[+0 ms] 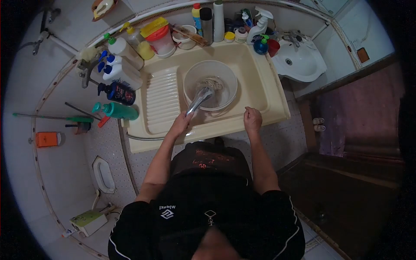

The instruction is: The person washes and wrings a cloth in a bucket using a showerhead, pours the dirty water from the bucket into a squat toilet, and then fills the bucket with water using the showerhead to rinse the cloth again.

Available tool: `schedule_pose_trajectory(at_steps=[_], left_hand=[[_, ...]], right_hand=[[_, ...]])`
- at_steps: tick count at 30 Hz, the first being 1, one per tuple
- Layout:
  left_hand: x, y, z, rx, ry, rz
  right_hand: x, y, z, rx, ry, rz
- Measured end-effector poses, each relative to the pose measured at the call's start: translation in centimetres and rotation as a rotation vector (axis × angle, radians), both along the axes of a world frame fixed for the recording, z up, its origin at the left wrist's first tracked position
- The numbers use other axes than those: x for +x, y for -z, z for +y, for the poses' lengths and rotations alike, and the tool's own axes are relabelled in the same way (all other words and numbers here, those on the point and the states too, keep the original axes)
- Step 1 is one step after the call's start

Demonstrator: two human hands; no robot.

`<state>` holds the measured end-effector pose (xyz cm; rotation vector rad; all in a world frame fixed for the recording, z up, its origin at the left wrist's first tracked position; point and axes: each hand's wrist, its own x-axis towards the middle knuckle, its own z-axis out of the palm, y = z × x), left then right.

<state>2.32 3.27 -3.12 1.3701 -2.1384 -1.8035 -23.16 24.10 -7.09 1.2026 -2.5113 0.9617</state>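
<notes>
My left hand (181,124) is wrapped around the handle of a silvery shower head (199,99). Its head tilts into a white bucket (187,82), which stands in the basin of a cream laundry sink (255,82). Inside the bucket, a pale, wrinkled cloth (212,82) lies in cloudy water. The shower hose (149,138) runs along the sink's front edge toward the left. My right hand (252,120) is at the front rim, right of the bucket, with its fingers curled in and nothing seen in them.
A ribbed washboard (162,99) forms the sink's left part. Several pump bottles (121,93) line the left edge. Along the back stand a red-and-white tub (160,41), a spray bottle (259,28) and other containers. A white washbasin (303,65) is at right, a squat toilet (104,174) at lower left.
</notes>
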Motion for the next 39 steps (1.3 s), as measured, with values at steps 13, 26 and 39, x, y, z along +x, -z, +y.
schedule_pose_trajectory(at_steps=[13, 26, 39], left_hand=[[0.1, 0.6, -0.2, -0.010, 0.010, 0.021], [0.1, 0.6, -0.1, -0.087, 0.034, -0.007], [0.1, 0.5, -0.1, -0.043, 0.019, 0.030]], right_hand=[[0.0, 0.0, 0.1, 0.004, -0.005, 0.009], [0.0, 0.0, 0.0, 0.006, -0.002, 0.010], [0.1, -0.4, 0.1, -0.008, -0.008, 0.016]])
